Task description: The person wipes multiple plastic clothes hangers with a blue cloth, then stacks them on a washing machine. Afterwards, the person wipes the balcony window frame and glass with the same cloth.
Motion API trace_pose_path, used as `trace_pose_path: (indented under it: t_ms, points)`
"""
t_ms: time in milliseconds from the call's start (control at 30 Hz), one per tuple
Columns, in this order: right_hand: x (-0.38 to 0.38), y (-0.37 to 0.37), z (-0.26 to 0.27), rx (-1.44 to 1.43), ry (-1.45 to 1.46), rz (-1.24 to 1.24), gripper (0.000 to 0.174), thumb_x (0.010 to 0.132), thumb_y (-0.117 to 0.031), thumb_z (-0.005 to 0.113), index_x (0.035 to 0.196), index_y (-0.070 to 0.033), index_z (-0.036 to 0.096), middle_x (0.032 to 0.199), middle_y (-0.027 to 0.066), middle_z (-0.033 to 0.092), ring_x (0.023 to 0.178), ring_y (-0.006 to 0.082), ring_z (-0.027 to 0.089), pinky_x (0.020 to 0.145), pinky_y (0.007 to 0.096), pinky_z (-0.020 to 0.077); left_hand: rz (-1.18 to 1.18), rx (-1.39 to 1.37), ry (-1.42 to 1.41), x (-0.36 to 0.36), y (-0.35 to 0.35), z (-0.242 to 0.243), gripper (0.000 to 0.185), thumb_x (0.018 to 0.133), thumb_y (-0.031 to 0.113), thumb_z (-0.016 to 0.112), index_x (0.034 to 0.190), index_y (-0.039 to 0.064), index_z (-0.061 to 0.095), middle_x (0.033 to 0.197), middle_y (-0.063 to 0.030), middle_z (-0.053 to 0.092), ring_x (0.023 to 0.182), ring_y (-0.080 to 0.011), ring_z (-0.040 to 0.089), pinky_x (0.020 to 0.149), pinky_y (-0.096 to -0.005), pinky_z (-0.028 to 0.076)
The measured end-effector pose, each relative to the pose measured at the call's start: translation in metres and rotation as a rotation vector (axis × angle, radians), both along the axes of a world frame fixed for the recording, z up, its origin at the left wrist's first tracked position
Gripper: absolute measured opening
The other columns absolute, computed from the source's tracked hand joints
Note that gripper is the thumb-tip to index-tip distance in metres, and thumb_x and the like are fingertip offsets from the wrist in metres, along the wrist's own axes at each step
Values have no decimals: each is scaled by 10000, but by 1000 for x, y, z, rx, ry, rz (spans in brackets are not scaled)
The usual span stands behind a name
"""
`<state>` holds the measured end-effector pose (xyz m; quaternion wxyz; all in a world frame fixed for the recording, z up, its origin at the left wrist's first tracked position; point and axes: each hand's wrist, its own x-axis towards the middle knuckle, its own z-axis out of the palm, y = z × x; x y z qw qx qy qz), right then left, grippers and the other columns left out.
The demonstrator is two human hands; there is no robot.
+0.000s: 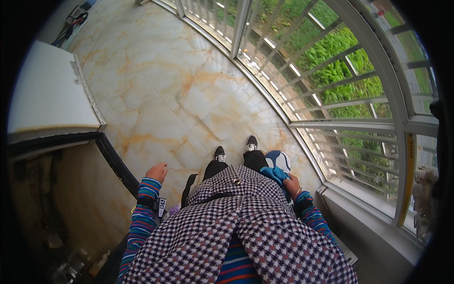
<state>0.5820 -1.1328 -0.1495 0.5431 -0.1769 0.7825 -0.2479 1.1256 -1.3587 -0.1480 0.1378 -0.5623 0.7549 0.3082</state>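
My right hand point(292, 185) grips a blue cloth point(275, 174) at my right side, above a round blue and white object point(278, 160) on the floor. My left hand point(157, 173) hangs at my left over the marbled floor point(166, 106), its fingers loosely bent; whether they hold anything small cannot be told. A checked garment point(241, 213) covers my front, with striped sleeves on both arms. Below it my black shoes point(220, 154) with white laces stand on the floor.
A glazed door frame with metal bars point(289, 122) runs along the right, with green plants point(333, 60) outside. At the left stands a white panel point(53, 88) beside a dark-edged opening point(117, 163). Cables and tools point(72, 26) lie at the upper left.
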Motion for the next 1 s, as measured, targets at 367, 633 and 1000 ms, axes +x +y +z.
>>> trace_pose_path:
  t_ms: [367,633,1000]
  points:
    - [16,2,-33,11,147,73,392,675,-153,527,1004,44,615,859,193,653,776,263,609,706,350,480,-206,-35,38,-39,-94,-16,277,857,245,578,1061,59,596,976,-188,638,908,-367,593,797,-440,473]
    - [35,16,-14,39,34,-117,416,672,-106,522,1059,21,608,833,89,625,741,191,559,686,302,465,-307,69,18,-42,-145,-38,287,861,241,567,1088,66,579,1002,-190,631,934,-371,585,808,-441,475]
    - [21,-58,-12,171,222,519,283,694,-124,534,930,13,609,768,179,626,708,239,621,661,340,494,17,147,-6,66,-84,-117,240,844,232,543,1014,82,624,954,-193,642,909,-383,594,810,-455,477]
